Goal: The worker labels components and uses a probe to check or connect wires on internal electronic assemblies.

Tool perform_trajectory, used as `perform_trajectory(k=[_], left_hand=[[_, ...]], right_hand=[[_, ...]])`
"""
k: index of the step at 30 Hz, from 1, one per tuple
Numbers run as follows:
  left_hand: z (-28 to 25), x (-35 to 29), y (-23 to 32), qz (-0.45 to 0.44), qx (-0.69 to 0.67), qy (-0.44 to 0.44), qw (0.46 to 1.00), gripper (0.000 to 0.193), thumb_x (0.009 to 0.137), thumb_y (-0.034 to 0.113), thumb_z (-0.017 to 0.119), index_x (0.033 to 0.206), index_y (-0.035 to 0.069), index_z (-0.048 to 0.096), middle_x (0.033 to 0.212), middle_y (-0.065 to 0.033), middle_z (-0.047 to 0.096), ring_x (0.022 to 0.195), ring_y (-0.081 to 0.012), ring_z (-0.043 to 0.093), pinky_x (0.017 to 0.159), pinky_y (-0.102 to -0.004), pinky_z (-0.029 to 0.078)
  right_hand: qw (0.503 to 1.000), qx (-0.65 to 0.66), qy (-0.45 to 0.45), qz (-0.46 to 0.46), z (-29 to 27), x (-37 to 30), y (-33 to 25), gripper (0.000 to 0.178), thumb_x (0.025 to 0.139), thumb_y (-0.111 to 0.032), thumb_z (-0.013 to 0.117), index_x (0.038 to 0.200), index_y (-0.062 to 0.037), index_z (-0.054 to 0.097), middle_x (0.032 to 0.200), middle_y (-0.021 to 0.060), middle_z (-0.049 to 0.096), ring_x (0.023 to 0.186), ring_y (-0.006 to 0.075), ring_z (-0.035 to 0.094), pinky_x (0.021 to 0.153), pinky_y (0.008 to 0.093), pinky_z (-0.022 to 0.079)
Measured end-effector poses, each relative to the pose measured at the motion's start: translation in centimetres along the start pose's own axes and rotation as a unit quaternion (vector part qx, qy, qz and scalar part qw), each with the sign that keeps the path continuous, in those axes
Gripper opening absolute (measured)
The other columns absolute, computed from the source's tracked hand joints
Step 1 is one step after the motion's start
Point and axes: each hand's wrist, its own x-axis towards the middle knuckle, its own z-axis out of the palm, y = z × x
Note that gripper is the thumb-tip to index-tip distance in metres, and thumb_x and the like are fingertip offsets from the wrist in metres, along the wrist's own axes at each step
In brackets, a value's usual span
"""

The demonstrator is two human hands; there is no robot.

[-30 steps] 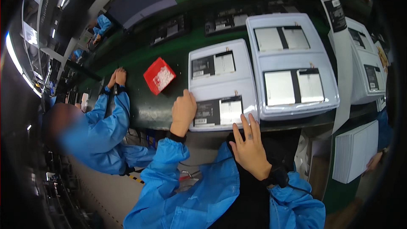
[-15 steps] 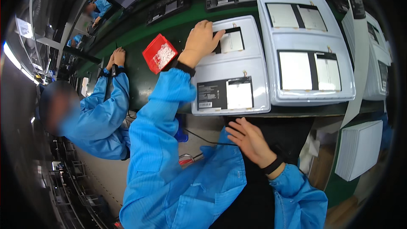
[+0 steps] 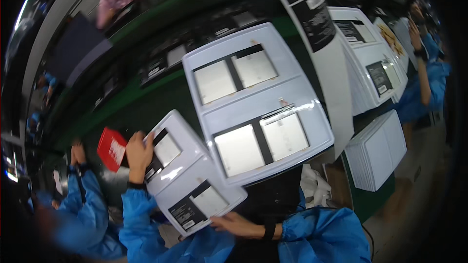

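A white plastic tray (image 3: 187, 168) with two compartments lies at the near left, each holding a flat battery pack with a black and a silver half. My left hand (image 3: 139, 153) grips its left edge, the thumb over the rim beside the far battery pack (image 3: 166, 148). At the tray's near right corner, the fingers of my right hand (image 3: 239, 225) hold the rim close to the near battery pack (image 3: 197, 205). To the right stands a larger stack of white trays (image 3: 253, 100), with two silver-faced battery packs in the top one.
A red box (image 3: 112, 150) with white bits sits left of my left hand. A hanging printed sheet (image 3: 324, 63) stands between the stacks. More trays (image 3: 370, 68) and a pile of white trays (image 3: 375, 151) are at right. Co-workers sit left, right and across the bench.
The view has swung to the right, so the trays appear further left and turned. My right hand has come from the air below the tray onto its near edge.
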Motion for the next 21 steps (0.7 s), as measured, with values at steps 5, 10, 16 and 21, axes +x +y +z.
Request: perform_trajectory(k=[5,10,16,21], left_hand=[[-2.1,-0.1,0.1,-0.034,-0.043,0.003,0.999,0.035,0.098,0.027,0.055,0.084,-0.005,0.058,0.083,-0.0257,0.059,0.080,-0.0453,0.059,0.070,-0.0494,0.044],[-3.0,-0.6,-2.2,-0.075,-0.099,0.014,0.992,0.039,0.103,0.027,0.045,0.085,-0.005,0.055,0.078,-0.0241,0.056,0.073,-0.0398,0.054,0.069,-0.0456,0.041],[-6.5,1.7,1.9,-0.153,-0.132,0.012,0.979,0.050,0.106,0.036,0.041,0.082,-0.006,0.055,0.071,-0.0243,0.056,0.068,-0.0375,0.054,0.066,-0.0465,0.040],[-9.9,3.7,4.8,-0.187,-0.061,0.010,0.980,0.054,0.104,0.038,0.043,0.077,-0.007,0.057,0.076,-0.0295,0.060,0.075,-0.0448,0.059,0.068,-0.0515,0.041]], right_hand=[[0.926,-0.276,-0.111,-0.234,0.0,-0.3,-1.5,0.056,0.104,-0.040,0.050,0.141,0.0017,0.047,0.140,0.0231,0.052,0.128,0.0325,0.052,0.109,0.0389,0.040],[0.908,-0.327,-0.129,-0.228,1.0,-0.9,-3.4,0.055,0.103,-0.039,0.051,0.140,0.0018,0.047,0.142,0.0253,0.050,0.132,0.0375,0.047,0.112,0.0408,0.036],[0.950,-0.184,-0.026,-0.251,5.6,-6.1,-10.7,0.078,0.084,-0.033,0.080,0.140,0.0058,0.043,0.145,0.0238,0.045,0.129,0.0313,0.050,0.109,0.0398,0.041],[0.904,0.088,0.222,-0.355,6.9,-8.0,-16.9,0.062,0.083,-0.008,0.080,0.132,0.0042,0.044,0.121,0.0151,0.063,0.108,0.0199,0.063,0.094,0.0330,0.051]])
